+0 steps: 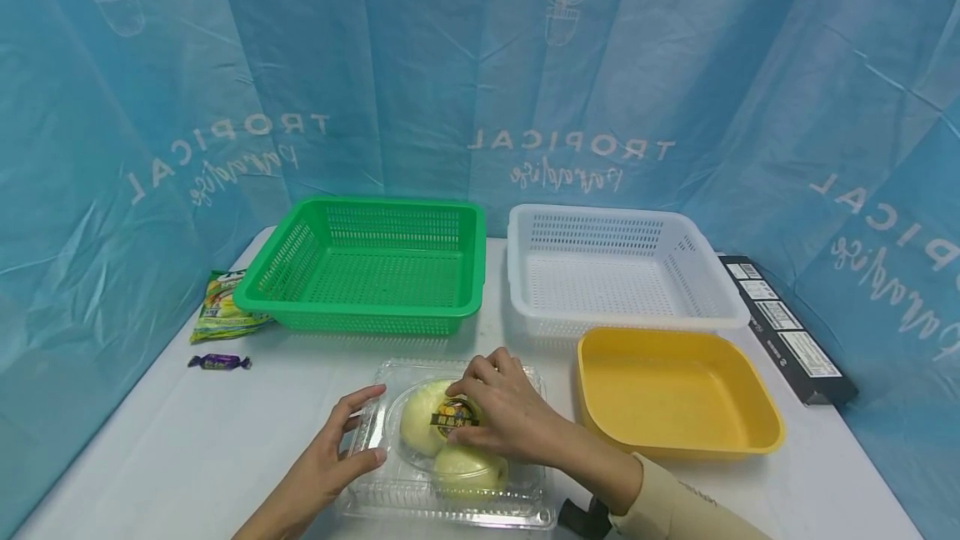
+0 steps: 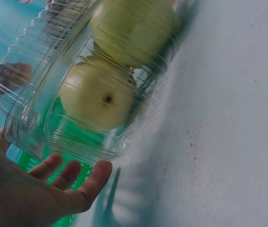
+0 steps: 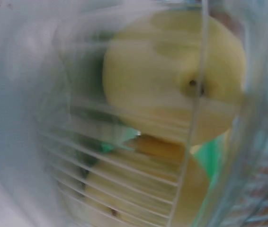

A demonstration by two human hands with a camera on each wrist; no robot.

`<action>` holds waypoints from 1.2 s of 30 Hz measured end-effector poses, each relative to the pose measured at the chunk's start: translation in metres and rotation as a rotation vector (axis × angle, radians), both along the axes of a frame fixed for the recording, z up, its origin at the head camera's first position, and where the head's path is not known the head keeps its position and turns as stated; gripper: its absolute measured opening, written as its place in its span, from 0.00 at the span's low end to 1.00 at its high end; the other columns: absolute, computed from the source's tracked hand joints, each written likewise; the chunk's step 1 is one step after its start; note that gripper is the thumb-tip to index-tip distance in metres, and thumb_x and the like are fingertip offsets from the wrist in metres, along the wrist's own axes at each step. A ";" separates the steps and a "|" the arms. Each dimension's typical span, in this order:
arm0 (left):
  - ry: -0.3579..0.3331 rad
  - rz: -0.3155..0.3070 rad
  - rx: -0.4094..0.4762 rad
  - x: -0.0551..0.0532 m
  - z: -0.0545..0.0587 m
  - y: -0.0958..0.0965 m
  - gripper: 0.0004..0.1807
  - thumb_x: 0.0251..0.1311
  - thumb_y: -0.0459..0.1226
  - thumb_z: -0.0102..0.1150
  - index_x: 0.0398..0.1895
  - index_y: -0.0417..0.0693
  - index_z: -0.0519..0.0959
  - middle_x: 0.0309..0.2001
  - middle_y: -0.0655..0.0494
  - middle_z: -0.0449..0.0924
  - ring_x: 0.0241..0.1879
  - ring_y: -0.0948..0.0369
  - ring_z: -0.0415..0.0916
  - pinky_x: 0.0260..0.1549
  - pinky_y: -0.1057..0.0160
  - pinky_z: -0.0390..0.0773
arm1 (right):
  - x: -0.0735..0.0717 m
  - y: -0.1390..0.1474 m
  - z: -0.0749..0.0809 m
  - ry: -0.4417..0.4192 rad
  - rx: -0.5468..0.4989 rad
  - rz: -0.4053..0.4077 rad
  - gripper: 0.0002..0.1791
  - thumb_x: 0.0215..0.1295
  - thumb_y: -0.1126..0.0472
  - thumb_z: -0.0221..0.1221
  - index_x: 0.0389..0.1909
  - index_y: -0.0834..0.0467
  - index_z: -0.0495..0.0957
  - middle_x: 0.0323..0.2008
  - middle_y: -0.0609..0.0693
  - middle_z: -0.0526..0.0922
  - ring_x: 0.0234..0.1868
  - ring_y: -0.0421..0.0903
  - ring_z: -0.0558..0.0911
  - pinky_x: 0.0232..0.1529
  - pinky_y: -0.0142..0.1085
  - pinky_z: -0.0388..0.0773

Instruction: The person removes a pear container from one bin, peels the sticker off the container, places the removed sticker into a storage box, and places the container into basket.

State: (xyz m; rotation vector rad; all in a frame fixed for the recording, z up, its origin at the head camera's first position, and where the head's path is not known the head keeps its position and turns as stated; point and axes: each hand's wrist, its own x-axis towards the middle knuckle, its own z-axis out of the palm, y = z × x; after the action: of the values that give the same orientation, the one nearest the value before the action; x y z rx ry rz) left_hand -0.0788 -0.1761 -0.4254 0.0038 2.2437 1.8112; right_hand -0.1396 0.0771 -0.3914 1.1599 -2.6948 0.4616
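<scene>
A clear plastic clamshell box [image 1: 367, 486] lies on the table before me, its lid down. Inside are round pale yellow-green fruits that look like pears [image 1: 468, 473]; two show in the left wrist view. A dark round label [image 1: 454, 415] sits on the lid. My left hand [image 1: 330, 457] is at the box's left side, fingers and thumb spread apart, touching its edge. My right hand [image 1: 506, 407] lies over the lid with bent fingers, index finger and thumb at the label. Whether it pinches anything is unclear. The right wrist view is blurred, with the fruits close up.
Behind the box stand a green basket [image 1: 360, 315] and a white basket [image 1: 630, 322]. A yellow tray [image 1: 675, 390] is to the right, and a long black box [image 1: 787, 340] lies beyond it. At left are a snack bag [image 1: 225, 307] and a purple wrapped candy [image 1: 219, 362].
</scene>
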 end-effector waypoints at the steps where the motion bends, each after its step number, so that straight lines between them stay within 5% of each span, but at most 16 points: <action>1: -0.002 0.004 -0.004 0.000 0.000 0.000 0.38 0.58 0.39 0.61 0.69 0.66 0.56 0.71 0.45 0.48 0.68 0.41 0.50 0.45 0.51 0.76 | 0.000 0.000 0.000 -0.007 0.008 0.000 0.26 0.49 0.39 0.66 0.46 0.49 0.80 0.38 0.40 0.73 0.43 0.40 0.63 0.49 0.35 0.63; 18: -0.001 -0.002 -0.007 0.001 0.002 0.000 0.38 0.58 0.39 0.60 0.70 0.64 0.55 0.72 0.46 0.46 0.68 0.39 0.48 0.46 0.51 0.76 | 0.001 -0.004 0.004 -0.092 0.004 -0.035 0.24 0.47 0.41 0.67 0.42 0.48 0.77 0.39 0.40 0.75 0.42 0.39 0.63 0.50 0.34 0.63; 27: 0.005 -0.006 0.000 0.001 0.001 0.000 0.37 0.59 0.39 0.60 0.70 0.64 0.55 0.72 0.47 0.46 0.68 0.40 0.48 0.47 0.51 0.75 | 0.004 -0.005 0.006 -0.146 -0.017 -0.071 0.33 0.46 0.42 0.69 0.51 0.53 0.75 0.31 0.39 0.75 0.36 0.37 0.61 0.43 0.30 0.60; 36: 0.021 -0.011 0.001 0.001 -0.001 -0.001 0.37 0.59 0.38 0.60 0.70 0.64 0.55 0.71 0.46 0.47 0.68 0.41 0.49 0.47 0.51 0.75 | 0.004 -0.004 0.004 -0.137 -0.013 -0.073 0.23 0.46 0.43 0.69 0.40 0.51 0.81 0.29 0.38 0.76 0.34 0.36 0.60 0.40 0.29 0.58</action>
State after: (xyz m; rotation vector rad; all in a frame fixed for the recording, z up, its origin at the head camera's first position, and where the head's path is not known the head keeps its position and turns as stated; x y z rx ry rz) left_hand -0.0776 -0.1776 -0.4268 0.0355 2.2531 1.8152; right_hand -0.1352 0.0729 -0.3874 1.0588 -2.8341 0.5650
